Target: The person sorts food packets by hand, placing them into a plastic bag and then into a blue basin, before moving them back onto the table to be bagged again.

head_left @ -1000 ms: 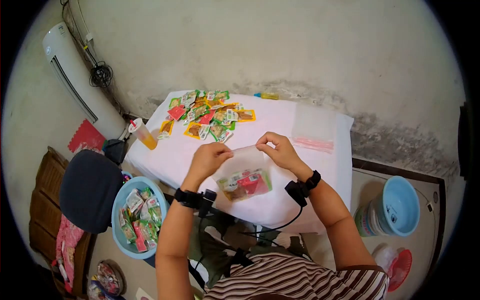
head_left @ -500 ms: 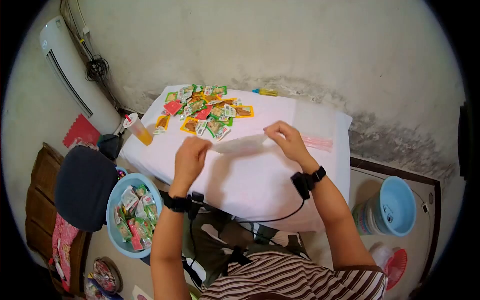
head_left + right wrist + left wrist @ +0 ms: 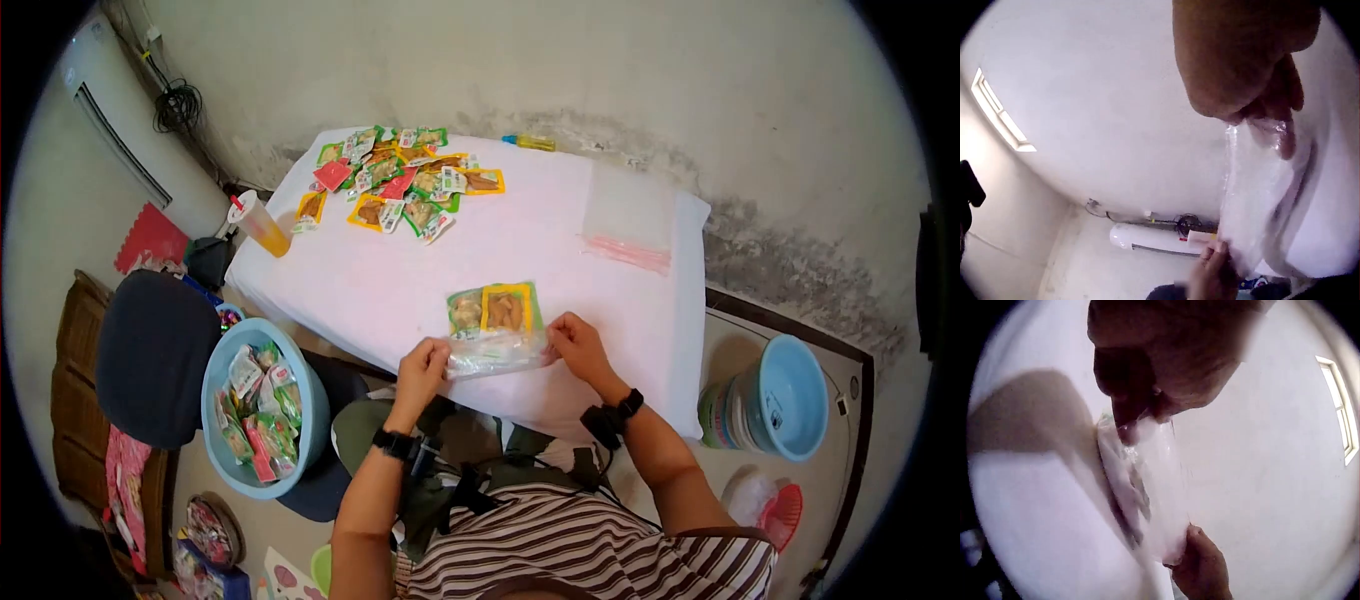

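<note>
A clear plastic bag (image 3: pixel 480 357) lies near the front edge of the white-covered table, with food packets (image 3: pixel 508 308) showing yellow and green borders in its far part. My left hand (image 3: pixel 423 368) pinches the bag's near left corner. At the near right corner my right hand (image 3: pixel 582 350) grips the same bag between thumb and fingers. The near part of the plastic is folded over and crumpled between both hands. In the left wrist view the bag (image 3: pixel 1163 475) stretches from the left hand down to the right. The right wrist view shows the bag (image 3: pixel 1247 181) hanging slack between them.
Loose snack packets (image 3: pixel 385 175) are heaped at the table's far left, near a cup of orange drink (image 3: pixel 262 228). Flat clear bags with pink edges (image 3: pixel 628 220) lie at the right. A blue basin (image 3: pixel 318 400) of filled bags stands left; another blue basin (image 3: pixel 795 400) stands right.
The bag was held up with packets hanging inside, then swung out flat. Now it lies lower on the table, packets away from me, both hands nearer the front edge.
</note>
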`<state>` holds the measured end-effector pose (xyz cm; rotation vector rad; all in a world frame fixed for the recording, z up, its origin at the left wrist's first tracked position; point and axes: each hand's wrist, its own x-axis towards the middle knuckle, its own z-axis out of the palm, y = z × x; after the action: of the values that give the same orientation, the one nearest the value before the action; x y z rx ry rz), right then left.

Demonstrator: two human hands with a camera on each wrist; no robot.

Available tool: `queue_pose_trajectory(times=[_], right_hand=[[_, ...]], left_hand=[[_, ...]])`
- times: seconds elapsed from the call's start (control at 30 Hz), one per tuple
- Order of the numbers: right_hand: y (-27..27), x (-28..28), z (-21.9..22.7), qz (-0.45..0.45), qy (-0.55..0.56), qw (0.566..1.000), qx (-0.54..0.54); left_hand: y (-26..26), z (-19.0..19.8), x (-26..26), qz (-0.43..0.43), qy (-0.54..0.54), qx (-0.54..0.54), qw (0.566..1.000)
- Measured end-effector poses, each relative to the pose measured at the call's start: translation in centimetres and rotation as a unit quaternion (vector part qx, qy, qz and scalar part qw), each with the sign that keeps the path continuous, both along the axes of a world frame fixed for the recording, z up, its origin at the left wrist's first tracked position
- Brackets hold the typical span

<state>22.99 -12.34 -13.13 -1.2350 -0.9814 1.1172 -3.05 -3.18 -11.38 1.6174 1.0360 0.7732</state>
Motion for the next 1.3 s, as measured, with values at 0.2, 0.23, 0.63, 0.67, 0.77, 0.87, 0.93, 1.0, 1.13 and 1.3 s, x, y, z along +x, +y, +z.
queue_pose_trajectory(times=[0.2,0.23,0.63,0.67,0.77,0.87,0.93,1.0,1.13,1.3], right_hand=[[2.6,0.3,-2.4,-0.068,-0.052,0.992,-0.098],[2.5,0.2,-1.8,-0.087,-0.084,0.987,-0.102],[3.2,1.8,-3.2,-0.064,0.030,0.991,-0.117],[3.3,1.6,-2.4,-0.057,0.026,0.991,-0.114],[3.6,1.7,-1.5,-0.059,0.065,0.991,-0.105],[4.2,1.0,0.6,-0.091,0.105,0.990,0.009],[4.1,0.1,3.1,-0.087,0.139,0.986,0.025],[4.0,-1.2,5.3,-0.123,0.115,0.986,0.019],[3.6,-2.2,6.0,-0.042,0.120,0.992,0.024],[3.3,-4.0,5.2,0.027,0.126,0.992,-0.010]], left_hand=[[0.1,0.2,2.4,0.108,0.149,0.198,0.963],[-0.3,1.0,2.4,0.050,0.123,0.379,0.916],[-0.7,-3.3,5.8,-0.090,0.315,0.546,0.771],[-0.4,-3.5,6.1,-0.082,0.317,0.546,0.771],[0.4,-3.3,6.3,-0.075,0.316,0.564,0.759],[2.1,-1.0,5.6,-0.107,0.234,0.472,0.843],[2.6,1.1,4.2,-0.034,0.121,0.345,0.930],[3.0,3.0,1.9,0.018,-0.001,0.174,0.985],[2.2,5.7,-6.5,0.233,-0.166,0.002,0.958],[2.4,4.7,-20.7,0.449,-0.346,-0.063,0.821]])
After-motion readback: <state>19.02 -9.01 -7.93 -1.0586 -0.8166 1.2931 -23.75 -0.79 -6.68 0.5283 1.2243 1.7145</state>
